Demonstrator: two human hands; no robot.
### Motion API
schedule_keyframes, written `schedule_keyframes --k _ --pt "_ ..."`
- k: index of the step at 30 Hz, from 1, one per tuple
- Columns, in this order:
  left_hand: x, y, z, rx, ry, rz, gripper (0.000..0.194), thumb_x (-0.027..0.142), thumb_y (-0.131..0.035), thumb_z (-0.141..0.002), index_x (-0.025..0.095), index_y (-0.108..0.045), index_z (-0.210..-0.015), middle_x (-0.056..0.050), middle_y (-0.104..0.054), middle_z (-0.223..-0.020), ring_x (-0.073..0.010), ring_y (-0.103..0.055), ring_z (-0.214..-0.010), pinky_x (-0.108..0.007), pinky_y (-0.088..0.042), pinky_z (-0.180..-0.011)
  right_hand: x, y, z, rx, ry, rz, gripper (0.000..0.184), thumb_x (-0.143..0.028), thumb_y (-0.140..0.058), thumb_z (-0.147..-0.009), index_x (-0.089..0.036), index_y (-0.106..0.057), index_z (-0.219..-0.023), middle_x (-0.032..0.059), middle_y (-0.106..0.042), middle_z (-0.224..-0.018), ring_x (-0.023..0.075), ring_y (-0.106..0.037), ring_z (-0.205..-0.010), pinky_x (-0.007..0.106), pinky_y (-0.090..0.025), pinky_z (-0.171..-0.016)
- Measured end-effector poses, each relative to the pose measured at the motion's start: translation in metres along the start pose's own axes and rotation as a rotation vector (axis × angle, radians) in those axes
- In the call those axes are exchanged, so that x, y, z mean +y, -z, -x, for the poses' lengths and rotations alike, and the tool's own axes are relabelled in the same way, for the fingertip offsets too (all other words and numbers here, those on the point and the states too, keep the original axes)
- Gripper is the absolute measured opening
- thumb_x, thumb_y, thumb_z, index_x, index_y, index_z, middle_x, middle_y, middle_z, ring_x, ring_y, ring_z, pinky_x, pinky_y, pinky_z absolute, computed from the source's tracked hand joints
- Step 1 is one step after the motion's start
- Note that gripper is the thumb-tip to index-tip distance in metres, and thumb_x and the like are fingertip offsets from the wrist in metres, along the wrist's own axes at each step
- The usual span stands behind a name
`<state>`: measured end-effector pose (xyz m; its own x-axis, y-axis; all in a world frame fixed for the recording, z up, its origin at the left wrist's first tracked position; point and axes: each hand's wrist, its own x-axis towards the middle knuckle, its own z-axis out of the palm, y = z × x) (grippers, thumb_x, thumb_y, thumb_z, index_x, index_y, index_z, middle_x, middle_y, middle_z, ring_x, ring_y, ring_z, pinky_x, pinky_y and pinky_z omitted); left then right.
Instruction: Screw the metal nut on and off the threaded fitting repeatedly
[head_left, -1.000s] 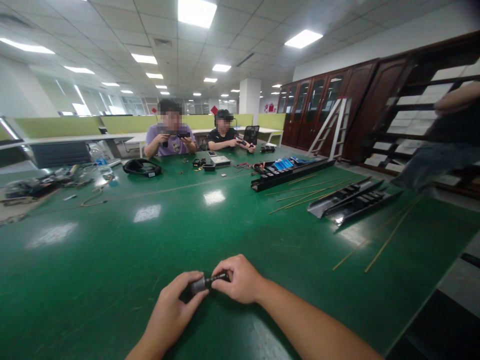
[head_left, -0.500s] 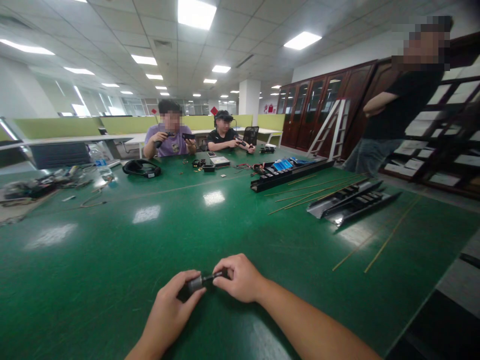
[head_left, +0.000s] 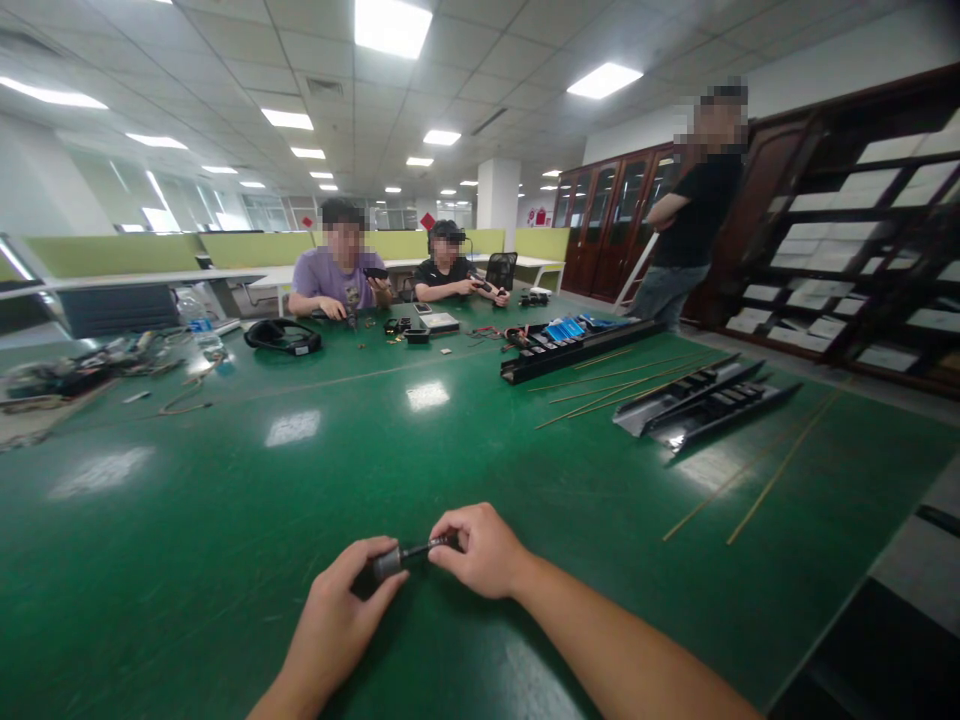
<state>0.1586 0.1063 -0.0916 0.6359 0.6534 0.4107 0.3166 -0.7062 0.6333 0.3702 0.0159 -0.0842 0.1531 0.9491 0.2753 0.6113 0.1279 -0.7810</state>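
While the left hand (head_left: 337,608) curls thumb and fingers around a short grey-and-black cylinder (head_left: 388,564), the right hand (head_left: 481,555) pinches the end of a slim dark shaft (head_left: 417,551) reaching toward it, both pieces in front of the person at the near side of the green surface (head_left: 225,540). The handling seems to be partway: neither piece is released, and whether shaft and cylinder are fastened together I cannot tell.

green table (head_left: 360,465) centre: open | right: dark channels (head_left: 577,357), thin rods (head_left: 780,474) | far left: clutter (head_left: 71,368)
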Motion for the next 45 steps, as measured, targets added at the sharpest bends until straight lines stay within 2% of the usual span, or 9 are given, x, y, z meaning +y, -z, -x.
schedule_keyframes --k 8,25,35,39,42,45 --pt "0.003 0.002 -0.001 0.008 0.018 0.001 0.028 0.041 -0.067 -0.083 0.024 -0.068 -0.105 -0.005 -0.072 -0.103 -0.0246 -0.069 -0.096 -0.038 -0.058 -0.088 0.001 0.002 -0.001 -0.01 -0.029 0.004 0.012 -0.026 -0.068 -0.076 -0.017 -0.074 -0.082 -0.0049 -0.049 -0.052 0.008 -0.035 -0.045 0.021 -0.026 -0.046" --pt "0.003 0.002 -0.002 -0.034 0.086 0.018 0.027 0.042 -0.067 -0.084 0.025 -0.066 -0.105 -0.003 -0.071 -0.103 -0.0229 -0.068 -0.096 -0.036 -0.056 -0.088 0.004 0.001 -0.001 -0.001 -0.045 -0.009 0.013 -0.025 -0.068 -0.075 -0.017 -0.074 -0.082 -0.005 -0.049 -0.052 0.0082 -0.035 -0.045 0.022 -0.026 -0.047" --pt "0.005 0.003 -0.003 -0.032 0.078 0.002 0.029 0.044 -0.066 -0.084 0.023 -0.067 -0.104 -0.005 -0.072 -0.1 -0.0238 -0.068 -0.092 -0.034 -0.056 -0.084 0.004 0.0 -0.001 0.01 -0.069 -0.027 0.012 -0.025 -0.068 -0.075 -0.016 -0.073 -0.082 -0.0064 -0.043 -0.049 0.0079 -0.032 -0.045 0.022 -0.025 -0.047" --pt "0.003 0.006 -0.003 0.024 0.064 -0.04 0.034 0.047 -0.067 -0.082 0.025 -0.068 -0.107 -0.005 -0.071 -0.101 -0.0237 -0.068 -0.094 -0.034 -0.056 -0.085 0.006 0.001 -0.002 0.039 -0.076 -0.049 0.011 -0.024 -0.067 -0.075 -0.017 -0.072 -0.082 -0.0064 -0.043 -0.05 0.0081 -0.033 -0.046 0.022 -0.027 -0.047" --pt "-0.003 0.011 -0.006 0.09 0.146 -0.069 0.045 0.056 -0.067 -0.08 0.025 -0.069 -0.113 -0.005 -0.071 -0.099 -0.0252 -0.068 -0.091 -0.036 -0.056 -0.082 0.009 0.0 -0.003 0.075 -0.097 -0.112 0.012 -0.024 -0.067 -0.076 -0.016 -0.071 -0.084 -0.0049 -0.048 -0.056 0.0083 -0.036 -0.049 0.021 -0.029 -0.048" --pt "-0.01 0.016 -0.01 0.132 0.331 0.008 0.051 0.061 -0.065 -0.078 0.023 -0.071 -0.112 -0.006 -0.074 -0.1 -0.028 -0.069 -0.094 -0.039 -0.056 -0.085 0.011 -0.003 -0.004 0.069 -0.115 -0.225 0.012 -0.022 -0.066 -0.077 -0.014 -0.069 -0.085 -0.0035 -0.052 -0.062 0.0079 -0.038 -0.051 0.02 -0.031 -0.049"
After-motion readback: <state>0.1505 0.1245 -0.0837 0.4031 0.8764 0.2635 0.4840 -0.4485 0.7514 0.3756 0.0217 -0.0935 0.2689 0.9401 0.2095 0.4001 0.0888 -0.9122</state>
